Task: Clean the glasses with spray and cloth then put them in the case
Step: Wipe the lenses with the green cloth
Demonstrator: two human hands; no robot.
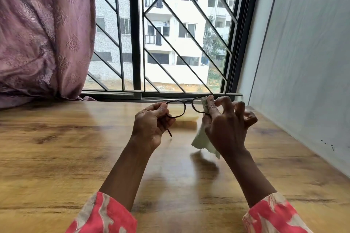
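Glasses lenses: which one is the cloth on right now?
The lens on the right hand side: the pale green cloth is pinched over it. The other lens, by the left hand, is bare.

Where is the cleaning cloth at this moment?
In the head view, the cloth is right of centre, pinched by the right hand against the right lens of the glasses, hanging above the wooden table.

We are holding both forearms raised ahead. Left hand (151,125) is curling its fingers around the glasses (186,108); right hand (225,128) is pinching the cloth (202,141) with thumb and forefinger, other fingers splaying.
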